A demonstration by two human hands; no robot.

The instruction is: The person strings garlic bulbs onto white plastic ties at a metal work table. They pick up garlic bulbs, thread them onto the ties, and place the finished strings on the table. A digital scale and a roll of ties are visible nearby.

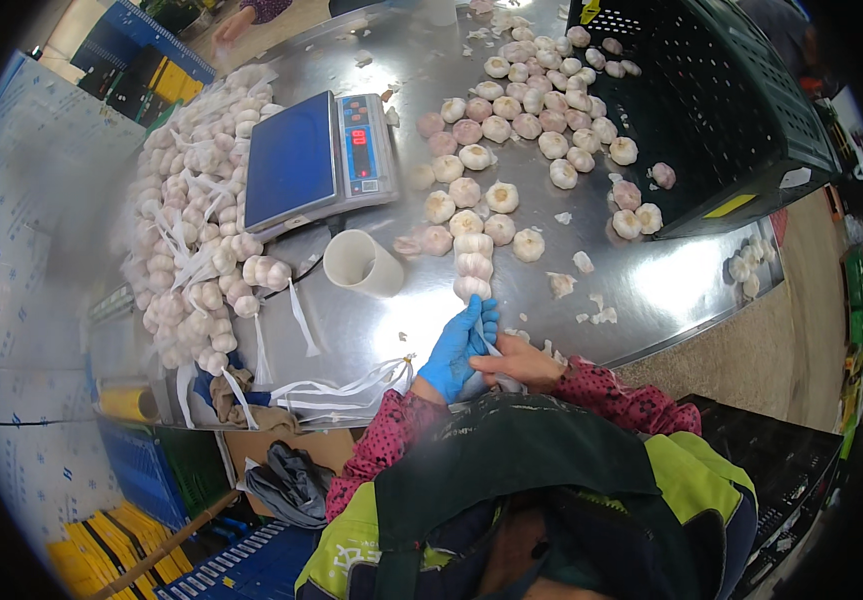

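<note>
A short column of garlic bulbs in a white net (473, 265) lies on the metal table in front of me. My left hand (454, 352), in a blue glove, is closed around the net's neck just below the lowest bulb. The bare fingers of my right hand (519, 362) pinch the loose white tail of the same net, close beside the left. Loose garlic bulbs (501, 197) spread over the table beyond my hands. To the left of the netted garlic stands a white cup-like tube (376, 272).
A blue-topped scale (291, 165) with a lit display sits left of centre. Netted garlic (181, 240) is heaped along the left edge. White net strips (336, 395) lie near the front edge. A dark green crate (801, 120) lies tipped at the right. Another person's hand (234, 27) shows far left.
</note>
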